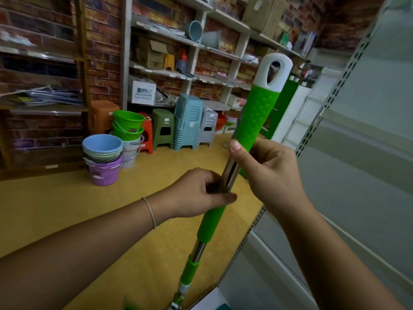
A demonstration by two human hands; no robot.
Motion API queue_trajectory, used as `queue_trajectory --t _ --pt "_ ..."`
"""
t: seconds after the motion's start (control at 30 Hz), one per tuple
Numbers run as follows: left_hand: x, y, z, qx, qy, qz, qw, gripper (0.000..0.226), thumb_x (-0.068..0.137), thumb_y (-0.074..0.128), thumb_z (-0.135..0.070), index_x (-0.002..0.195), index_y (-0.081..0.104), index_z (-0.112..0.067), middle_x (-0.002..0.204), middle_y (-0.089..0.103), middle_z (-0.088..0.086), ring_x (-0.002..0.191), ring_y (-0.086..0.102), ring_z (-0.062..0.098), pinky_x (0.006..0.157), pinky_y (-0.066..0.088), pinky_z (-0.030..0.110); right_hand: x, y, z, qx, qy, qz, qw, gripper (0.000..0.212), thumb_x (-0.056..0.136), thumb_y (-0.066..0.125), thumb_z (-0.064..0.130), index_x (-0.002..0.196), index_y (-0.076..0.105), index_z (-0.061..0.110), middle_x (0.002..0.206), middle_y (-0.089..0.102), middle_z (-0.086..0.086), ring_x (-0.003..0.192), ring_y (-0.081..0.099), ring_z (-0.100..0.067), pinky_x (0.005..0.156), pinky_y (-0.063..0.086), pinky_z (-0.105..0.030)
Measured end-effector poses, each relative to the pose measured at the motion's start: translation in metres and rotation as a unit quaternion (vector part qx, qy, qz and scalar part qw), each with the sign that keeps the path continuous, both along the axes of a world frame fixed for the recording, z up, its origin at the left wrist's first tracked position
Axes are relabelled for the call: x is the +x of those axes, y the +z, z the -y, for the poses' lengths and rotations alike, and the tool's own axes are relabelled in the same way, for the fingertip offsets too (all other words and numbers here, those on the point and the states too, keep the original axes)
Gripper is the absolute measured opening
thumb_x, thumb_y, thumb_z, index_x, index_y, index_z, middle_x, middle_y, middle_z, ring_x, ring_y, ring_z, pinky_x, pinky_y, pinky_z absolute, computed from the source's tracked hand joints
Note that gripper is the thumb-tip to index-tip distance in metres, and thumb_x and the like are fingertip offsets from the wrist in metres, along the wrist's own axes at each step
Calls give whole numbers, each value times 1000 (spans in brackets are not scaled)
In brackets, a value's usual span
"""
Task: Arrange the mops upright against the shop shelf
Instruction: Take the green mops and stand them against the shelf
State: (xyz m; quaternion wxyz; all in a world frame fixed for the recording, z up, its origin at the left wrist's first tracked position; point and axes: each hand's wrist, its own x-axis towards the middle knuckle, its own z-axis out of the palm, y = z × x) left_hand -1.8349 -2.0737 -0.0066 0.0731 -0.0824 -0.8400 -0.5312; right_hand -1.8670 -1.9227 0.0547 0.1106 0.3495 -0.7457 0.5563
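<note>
Both hands clamp a green mop point(254, 121) by its near-upright handle, right hand point(266, 173) above left hand point(199, 193), the shop shelf point(348, 121) just to the right.

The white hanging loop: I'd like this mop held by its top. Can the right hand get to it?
Probably yes: the right hand grips the mop handle just below the green grip, and nothing covers the white hanging loop above.
</note>
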Motion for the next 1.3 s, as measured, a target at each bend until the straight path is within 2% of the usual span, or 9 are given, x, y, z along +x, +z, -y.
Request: queue_trajectory --t 0.13,0.27,0.53,0.63,0.73,0.87,1.0,1.17,1.3 --pt "-33 16 26 25 -41 -16 999 8 83 74 -26 81 69 -19 67 68 -14 67 64 1 63 47 18 -17 13 26 9 -58 -23 998 31 91 69 36 84 72 5 77 67 -23 68 65 -34 57 53 -46" --pt "-64 26 48 58 -77 -20 995 10 83 74 -22 90 73 -14 85 75 -2 81 70 7 76 55 26 -32 25 50 0 -105 -21 994 29 91 69 33 87 73 4 85 69 -27 80 66 -44 66 54 -58" --pt "-112 50 58 66 -160 -57 983 9 83 74 -24 79 73 -16 78 72 1 75 67 8 71 51 26 -48 63 68 -26 -213 -30 976 7 88 72 26 83 75 23 78 76 0 73 72 -14 69 61 -33" --pt "-124 66 50 58 -195 -81 976 21 82 74 -25 62 68 -24 62 65 -2 62 62 8 61 46 22 -53 77 62 -30 -246 -39 968 9 88 71 28 81 74 25 80 76 -5 78 73 -24 74 60 -45" --pt "-137 81 41 31 -212 -105 971 32 83 74 -25 53 63 -24 50 57 -8 51 54 6 54 39 21 -61 89 52 -37 -270 -61 960 22 89 71 31 78 73 11 82 67 -31 64 61 -38 59 49 -45" --pt "-155 94 26 26 -249 -98 963 24 82 75 -28 66 67 -12 57 57 3 56 52 15 56 41 26 -71 98 35 -46 -295 -53 953 33 87 72 32 82 71 -1 79 64 -32 57 54 -26 56 44 -36" --pt "-165 98 7 57 -293 -62 952 18 82 75 -26 86 75 -8 85 74 11 85 70 26 84 57 45 -70 103 17 -45 -316 -48 946 35 86 73 33 80 71 -1 71 64 -28 41 44 -5 41 35 -23" --pt "-168 98 -20 139 -339 -29 930 30 72 75 -26 93 74 -5 92 75 12 93 71 27 91 55 46 -68 113 -5 -48 -338 -64 938 33 84 74 33 82 73 0 80 72 -23 77 70 -39 67 57 -58" --pt "-168 101 -38 223 -365 -23 904 20 72 73 -18 86 74 -4 90 73 18 88 70 28 76 57 28 -66 122 -15 -11 -349 -64 935 26 86 72 34 83 74 7 78 74 -15 77 72 -31 70 59 -53"
